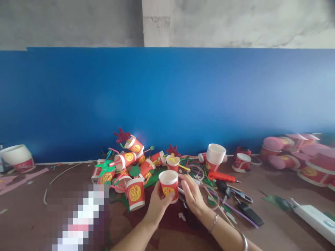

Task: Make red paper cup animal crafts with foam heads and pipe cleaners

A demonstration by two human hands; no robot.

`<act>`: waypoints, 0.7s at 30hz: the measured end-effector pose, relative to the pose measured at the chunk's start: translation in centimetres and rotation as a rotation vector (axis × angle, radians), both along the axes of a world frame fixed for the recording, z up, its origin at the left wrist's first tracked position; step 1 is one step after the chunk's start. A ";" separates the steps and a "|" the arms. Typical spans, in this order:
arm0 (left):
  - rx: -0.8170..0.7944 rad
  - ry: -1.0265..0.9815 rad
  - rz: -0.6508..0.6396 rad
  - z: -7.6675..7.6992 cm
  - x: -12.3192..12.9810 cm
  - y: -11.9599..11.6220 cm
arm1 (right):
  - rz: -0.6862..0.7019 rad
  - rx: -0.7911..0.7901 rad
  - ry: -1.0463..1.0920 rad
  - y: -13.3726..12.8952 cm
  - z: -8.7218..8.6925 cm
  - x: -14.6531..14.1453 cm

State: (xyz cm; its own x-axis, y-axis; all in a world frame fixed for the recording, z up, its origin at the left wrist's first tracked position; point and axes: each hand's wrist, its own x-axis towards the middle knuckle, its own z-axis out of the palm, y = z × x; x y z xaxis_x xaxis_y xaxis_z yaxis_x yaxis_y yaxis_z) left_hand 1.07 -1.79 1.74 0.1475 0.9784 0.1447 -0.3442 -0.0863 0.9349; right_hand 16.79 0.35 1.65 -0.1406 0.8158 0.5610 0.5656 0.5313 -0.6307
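Observation:
My left hand (pixel 160 204) is wrapped around a red and white paper cup (pixel 168 177) with a yellow emblem, its mouth facing up. Close to the cup's right side is my right hand (pixel 192 193), its fingers stretched out and holding nothing visible. Just behind the held cup stands another paper cup with a dark red cutout (pixel 172 150) on it. To the left lies a heap of decorated paper cups (pixel 135 193) with green and dark red cutouts and coloured strips. A stack of white-rimmed cups (pixel 216 153) stands behind and right of my hands.
Right of my hands lie an orange-handled cutter (pixel 222 176), keys with a black fob (pixel 250 212) and loose strips. A white glue-gun-like tool (pixel 314 218) is at the right edge. Pink-topped cups (pixel 277 143) pile up at the far right. A blue wall panel (pixel 167 97) borders the table.

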 end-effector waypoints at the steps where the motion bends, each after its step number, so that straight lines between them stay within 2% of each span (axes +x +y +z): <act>1: 0.008 -0.011 -0.012 0.0 0.0 0.0 | 0.031 -0.002 0.010 -0.2 -0.1 -0.1; 3: 0.041 0.003 -0.016 -0.1 0.1 0.0 | 0.072 -0.009 -0.015 -0.5 -0.2 -0.3; 8: 0.128 0.174 0.071 -0.8 0.2 -0.1 | 0.169 -0.020 -0.056 -0.9 0.2 -0.5; 12: 0.154 0.175 0.042 -1.1 0.3 -0.3 | 0.221 0.026 -0.092 -1.1 0.8 -0.6; 15: 0.154 0.187 0.055 -1.0 0.4 -0.4 | 0.234 0.043 -0.106 -1.1 1.1 -0.7; 21: 0.174 0.229 0.075 -0.8 0.5 -0.6 | 0.189 -0.025 -0.044 -0.9 0.8 -0.8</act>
